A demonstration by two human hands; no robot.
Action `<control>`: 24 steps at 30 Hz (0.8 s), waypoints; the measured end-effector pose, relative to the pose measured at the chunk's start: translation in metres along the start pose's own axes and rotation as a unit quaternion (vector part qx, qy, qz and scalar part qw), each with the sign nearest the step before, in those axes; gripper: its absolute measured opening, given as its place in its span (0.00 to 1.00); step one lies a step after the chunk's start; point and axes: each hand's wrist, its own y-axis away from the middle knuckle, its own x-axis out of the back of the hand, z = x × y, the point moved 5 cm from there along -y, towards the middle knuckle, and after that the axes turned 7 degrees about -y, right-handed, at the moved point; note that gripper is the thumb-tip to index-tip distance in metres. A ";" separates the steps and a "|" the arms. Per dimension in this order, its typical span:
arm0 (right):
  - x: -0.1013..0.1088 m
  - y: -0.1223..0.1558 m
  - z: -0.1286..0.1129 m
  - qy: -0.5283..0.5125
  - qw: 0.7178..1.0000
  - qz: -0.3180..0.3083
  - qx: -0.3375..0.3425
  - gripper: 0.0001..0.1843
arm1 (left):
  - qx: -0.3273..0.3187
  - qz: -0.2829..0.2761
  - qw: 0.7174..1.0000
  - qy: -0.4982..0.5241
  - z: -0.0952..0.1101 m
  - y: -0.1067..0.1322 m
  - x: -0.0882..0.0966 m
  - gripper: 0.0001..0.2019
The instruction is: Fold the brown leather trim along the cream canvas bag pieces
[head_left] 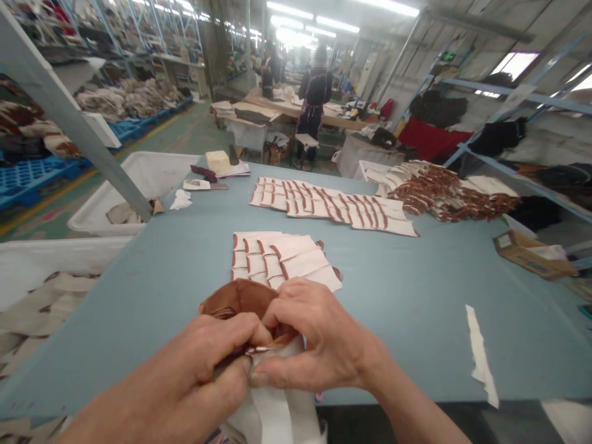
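A piece of fabric [252, 296], rust-brown on one side and off-white on the other, is held at the table's near edge. My left hand [203, 364] pinches its seam between thumb and fingers. Close against it, my right hand [319, 336] grips the same edge, its thumb on the off-white side and its fingers over the brown side. The off-white part hangs down below both hands. Just beyond them lies a short row of overlapping off-white pieces [300, 253] with brown edges. The fingertips are partly hidden in the folds.
Farther back on the blue-grey table [398, 333] lies a longer overlapping row [324, 203]. A heap of brown and off-white pieces [439, 191] sits back right, near a cardboard box [531, 253]. A paper strip [481, 354] lies right. White bins [60, 253] stand left; a person [314, 92] stands beyond.
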 end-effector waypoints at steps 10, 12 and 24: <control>-0.003 0.008 -0.006 -0.075 0.984 -0.057 -0.148 0.15 | 0.041 0.029 0.998 0.047 -0.016 0.008 -0.009 0.08; -0.004 0.008 -0.009 -0.071 0.982 -0.066 -0.164 0.15 | 0.013 0.047 0.998 0.040 -0.014 0.010 -0.011 0.08; -0.027 0.021 -0.002 -0.311 0.910 0.022 -0.275 0.09 | -0.206 0.253 0.939 -0.111 0.000 0.023 -0.015 0.13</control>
